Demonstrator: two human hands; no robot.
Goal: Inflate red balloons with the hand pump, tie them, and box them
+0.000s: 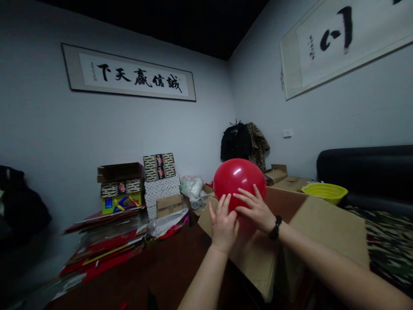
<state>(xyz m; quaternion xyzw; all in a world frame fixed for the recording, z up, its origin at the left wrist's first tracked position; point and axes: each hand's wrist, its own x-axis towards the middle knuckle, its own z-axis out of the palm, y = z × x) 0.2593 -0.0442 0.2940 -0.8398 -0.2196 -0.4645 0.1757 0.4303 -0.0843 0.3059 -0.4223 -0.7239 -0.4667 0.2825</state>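
Note:
A round, inflated red balloon is in front of me, above an open cardboard box. My left hand is at the balloon's near lower side, its fingers up against the red surface. From the right, my right hand reaches across the same side with fingers extended; its wrist wears a black band. Both hands meet below the balloon and hold it between them. The balloon's neck is hidden behind the fingers.
To the left are stacked boxes and a pile of flat red items on the dark table. A yellow basket stands right, near a black sofa. Clothes hang in the corner.

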